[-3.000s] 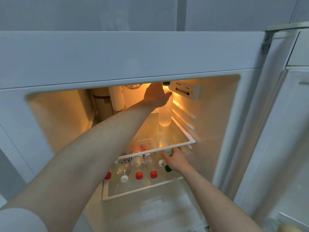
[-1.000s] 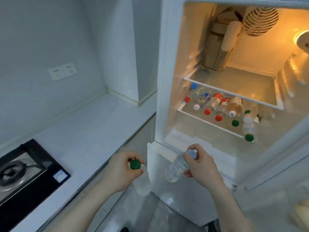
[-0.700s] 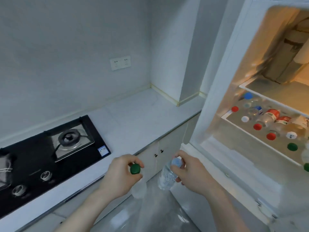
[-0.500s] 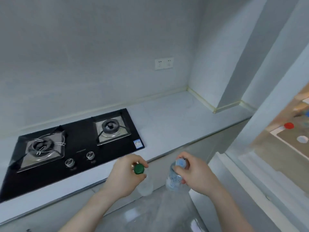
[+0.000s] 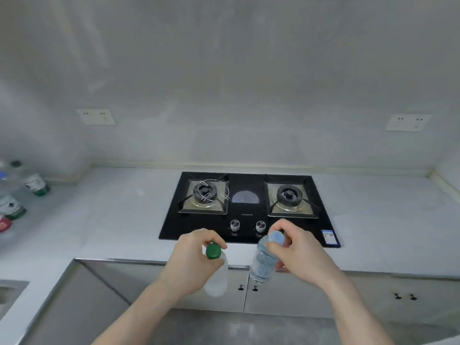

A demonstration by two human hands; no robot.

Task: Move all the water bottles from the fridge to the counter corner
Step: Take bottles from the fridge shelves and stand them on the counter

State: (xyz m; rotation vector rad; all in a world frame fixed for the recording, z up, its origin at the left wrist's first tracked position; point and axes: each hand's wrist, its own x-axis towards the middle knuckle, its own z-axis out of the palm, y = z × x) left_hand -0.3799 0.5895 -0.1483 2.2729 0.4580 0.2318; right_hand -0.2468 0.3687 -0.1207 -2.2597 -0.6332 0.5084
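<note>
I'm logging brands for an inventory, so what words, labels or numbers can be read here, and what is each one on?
No text can be read.
Hob: small print above the knobs, too small.
Blue sticker on the hob's right corner: blurred.
Counter bottles: green and white labels, blurred.
Blue-capped bottle in the right hand: pattern only.
Green-capped bottle in the left hand: no label visible.

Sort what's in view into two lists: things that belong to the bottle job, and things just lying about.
Job:
- green-cap bottle, held in the left hand
- blue-cap bottle, held in the right hand
- bottles already on the counter at far left

Lying about:
- hob
- wall sockets
- cupboard doors
- sink
</note>
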